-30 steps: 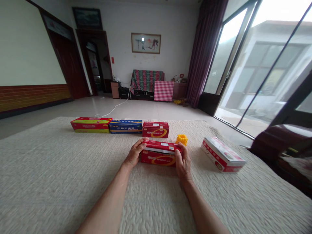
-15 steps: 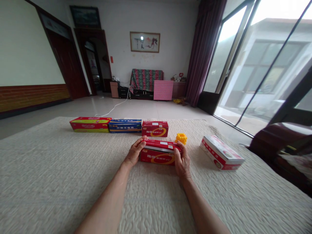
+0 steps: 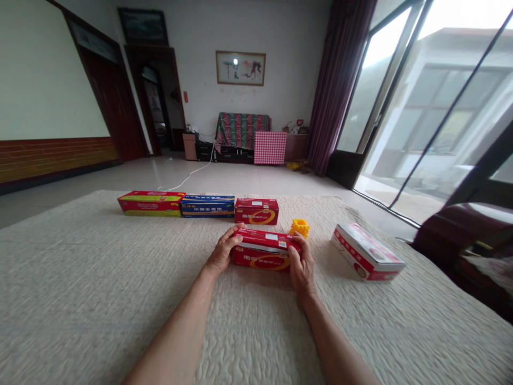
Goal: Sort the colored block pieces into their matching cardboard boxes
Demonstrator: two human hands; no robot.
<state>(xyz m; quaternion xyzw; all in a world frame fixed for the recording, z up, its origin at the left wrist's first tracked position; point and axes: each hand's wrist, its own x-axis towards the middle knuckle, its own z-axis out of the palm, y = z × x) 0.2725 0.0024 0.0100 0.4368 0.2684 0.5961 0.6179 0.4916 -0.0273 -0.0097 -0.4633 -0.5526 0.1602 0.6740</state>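
Red box [image 3: 262, 251]: glossy printed cardboard. Bedspread [image 3: 100, 299]: matt, quilted cream cloth. Yellow toy [image 3: 300, 228]: knobbly plastic.

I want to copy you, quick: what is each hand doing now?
Left hand: holding the red box, left end.
Right hand: holding its right end.

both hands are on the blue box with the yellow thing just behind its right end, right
No: the head view shows the left hand and right hand gripping a red box; the blue box lies untouched in the row behind. The yellow thing is just behind the red box's right end.
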